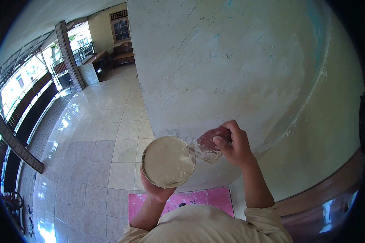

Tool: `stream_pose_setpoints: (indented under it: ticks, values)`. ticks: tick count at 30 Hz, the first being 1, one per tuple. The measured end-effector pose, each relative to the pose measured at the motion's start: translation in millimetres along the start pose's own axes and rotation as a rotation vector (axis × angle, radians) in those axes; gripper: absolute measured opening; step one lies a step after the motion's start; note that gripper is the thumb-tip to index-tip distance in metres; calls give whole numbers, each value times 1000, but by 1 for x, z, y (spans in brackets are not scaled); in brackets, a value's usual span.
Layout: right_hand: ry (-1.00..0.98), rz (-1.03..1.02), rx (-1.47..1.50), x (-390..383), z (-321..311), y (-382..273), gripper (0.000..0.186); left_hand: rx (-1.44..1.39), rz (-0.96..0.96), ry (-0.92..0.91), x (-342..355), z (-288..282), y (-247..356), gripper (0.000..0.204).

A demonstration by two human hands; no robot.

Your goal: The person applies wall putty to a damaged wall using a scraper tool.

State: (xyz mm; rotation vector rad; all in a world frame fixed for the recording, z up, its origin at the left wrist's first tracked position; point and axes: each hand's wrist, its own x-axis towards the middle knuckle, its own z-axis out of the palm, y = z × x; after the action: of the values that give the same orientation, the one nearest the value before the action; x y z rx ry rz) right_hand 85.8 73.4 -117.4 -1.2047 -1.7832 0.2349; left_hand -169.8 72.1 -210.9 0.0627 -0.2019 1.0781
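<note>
My left hand [158, 191] supports a round tub [143, 172] from below and the side; its fingers are mostly hidden under it. Cream-coloured putty [166, 162] fills the tub nearly to the rim. In my right hand [237, 146] is a putty knife [214, 139] with a reddish-brown, putty-smeared grip, my fingers closed around it. Its wide, pale blade reaches down and left to the tub's right rim, beside a ridge in the putty. Whether the blade touches the putty, I cannot tell. Close in front rises a wall [231, 77] with whitish smears, scratches and blue-green specks.
A pink sheet [219, 199] lies on the floor at the wall's foot. Glossy tiles [93, 162] stretch left toward a pillar [69, 56] and dark gate [30, 111]. Far back stands a wooden bench [123, 56]. A shiny brown wooden surface [312, 206] is at lower right.
</note>
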Motion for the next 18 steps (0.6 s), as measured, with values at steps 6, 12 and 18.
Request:
stream_pose_setpoints:
  ticks: [6,12,18]
  values:
    - [121,-261,-166,-30,4,38,36,-67,4,-34,5,7,5,63]
    - [249,-456,-364,-35,-14,58,34,-6,64,9,8,8,13,62]
    - [513,-911,-783,-7,-45,13,33,-4,15,-37,21,4,8,63]
